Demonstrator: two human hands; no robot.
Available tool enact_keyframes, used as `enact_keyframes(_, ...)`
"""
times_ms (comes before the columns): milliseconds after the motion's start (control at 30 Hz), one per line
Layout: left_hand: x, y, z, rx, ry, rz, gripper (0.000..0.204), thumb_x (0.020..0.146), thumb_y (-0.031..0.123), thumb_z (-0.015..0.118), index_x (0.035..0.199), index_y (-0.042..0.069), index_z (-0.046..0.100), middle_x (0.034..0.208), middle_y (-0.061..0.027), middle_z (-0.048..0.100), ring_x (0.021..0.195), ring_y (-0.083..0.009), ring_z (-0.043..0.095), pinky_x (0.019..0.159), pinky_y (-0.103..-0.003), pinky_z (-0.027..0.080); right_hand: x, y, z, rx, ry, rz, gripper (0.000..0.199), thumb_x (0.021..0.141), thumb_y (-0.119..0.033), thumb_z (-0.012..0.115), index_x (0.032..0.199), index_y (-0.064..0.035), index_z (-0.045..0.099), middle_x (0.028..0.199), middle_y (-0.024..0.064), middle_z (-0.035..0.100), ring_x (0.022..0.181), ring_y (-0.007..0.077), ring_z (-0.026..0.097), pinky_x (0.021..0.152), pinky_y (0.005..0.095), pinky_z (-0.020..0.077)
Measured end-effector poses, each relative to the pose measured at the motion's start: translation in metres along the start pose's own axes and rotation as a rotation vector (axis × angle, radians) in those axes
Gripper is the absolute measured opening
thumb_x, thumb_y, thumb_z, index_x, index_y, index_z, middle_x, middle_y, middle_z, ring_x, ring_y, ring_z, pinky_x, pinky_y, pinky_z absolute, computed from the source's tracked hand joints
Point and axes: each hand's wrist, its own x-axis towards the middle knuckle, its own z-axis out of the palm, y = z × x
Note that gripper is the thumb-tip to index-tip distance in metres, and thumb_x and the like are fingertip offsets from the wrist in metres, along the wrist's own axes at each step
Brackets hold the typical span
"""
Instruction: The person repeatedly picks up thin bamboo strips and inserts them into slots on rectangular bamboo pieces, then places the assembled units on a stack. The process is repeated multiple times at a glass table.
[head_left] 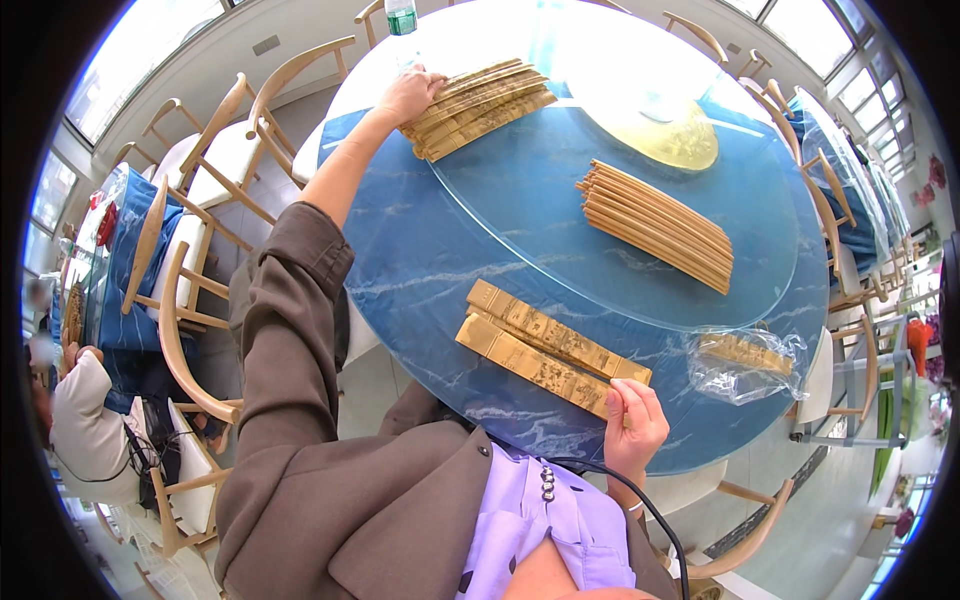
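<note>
My left hand [410, 95] reaches across the table to a fanned pile of gold paper sleeves [485, 110]. Its fingers are closed at the pile's left end; how many sleeves they grip is hidden. Near the table's front edge lie two long gold sleeves with dark printed patterns, the farther sleeve [560, 332] and the nearer sleeve [535, 368], almost parallel. My right hand [636, 428] pinches the right end of the nearer one between thumb and fingers. Beyond it, a row of wooden chopsticks [655, 225] rests on the glass turntable [520, 220].
A clear plastic bag [748, 366] with gold sleeves inside lies at the table's right. Toward the back are a yellow round piece [675, 140] and a green-labelled bottle [401, 18]. Wooden chairs [180, 320] surround the blue-covered table [400, 270]. Another person's sleeve [95, 430] shows at far left.
</note>
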Motion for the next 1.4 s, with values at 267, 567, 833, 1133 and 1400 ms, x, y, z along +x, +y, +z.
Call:
enact_keyframes(267, -0.016, -0.004, 0.009, 0.072, 0.332, 0.145, 0.031, 0.099, 0.032, 0.06, 0.115, 0.01, 0.075, 0.109, -0.0142, 0.065, 0.11, -0.0341, 0.055, 0.099, -0.044, 0.046, 0.047, 0.018, -0.014, -0.041, -0.267, 0.0, 0.017, 0.086, -0.008, 0.076, 0.102, -0.0027, 0.072, 0.095, 0.0126, 0.07, 0.079, 0.0298, 0.069, 0.069, 0.0366, 0.0555)
enact_keyframes(567, -0.133, 0.159, -0.025, -0.342, 0.253, 0.315, 0.017, 0.096, 0.013, 0.066, 0.108, 0.004, 0.073, 0.104, -0.0126, 0.066, 0.103, -0.0301, 0.061, 0.092, -0.04, 0.049, 0.107, 0.08, 0.001, -0.178, -0.206, -0.133, 0.018, 0.088, -0.012, 0.073, 0.105, -0.0031, 0.071, 0.103, 0.0119, 0.07, 0.094, 0.0315, 0.068, 0.079, 0.0389, 0.0555)
enact_keyframes(833, -0.265, 0.278, -0.048, -0.625, -0.079, 0.492, 0.012, 0.086, 0.008, 0.072, 0.096, 0.003, 0.069, 0.091, -0.0084, 0.06, 0.088, -0.0274, 0.058, 0.081, -0.038, 0.05, 0.157, 0.106, 0.036, -0.391, -0.022, -0.375, 0.022, 0.087, -0.017, 0.074, 0.106, -0.0055, 0.072, 0.106, 0.0047, 0.067, 0.1, 0.0248, 0.062, 0.085, 0.0363, 0.0541)
enact_keyframes(1133, -0.286, 0.281, -0.036, -0.578, 0.087, 0.411, 0.009, 0.085, 0.004, 0.071, 0.093, 0.002, 0.067, 0.091, -0.0086, 0.06, 0.084, -0.0281, 0.057, 0.076, -0.039, 0.05, 0.184, 0.133, 0.057, -0.452, -0.087, -0.469, 0.028, 0.086, -0.022, 0.075, 0.11, -0.0082, 0.071, 0.108, 0.004, 0.068, 0.108, 0.0243, 0.061, 0.094, 0.0392, 0.0501)
enact_keyframes(1400, -0.286, 0.28, -0.033, -0.601, 0.064, 0.406, 0.008, 0.085, 0.003, 0.071, 0.093, 0.002, 0.066, 0.09, -0.0092, 0.06, 0.084, -0.0292, 0.057, 0.075, -0.04, 0.05, 0.184, 0.135, 0.056, -0.367, -0.164, -0.419, 0.02, 0.085, -0.022, 0.075, 0.099, -0.008, 0.069, 0.101, 0.0045, 0.069, 0.102, 0.0251, 0.063, 0.089, 0.0396, 0.0497)
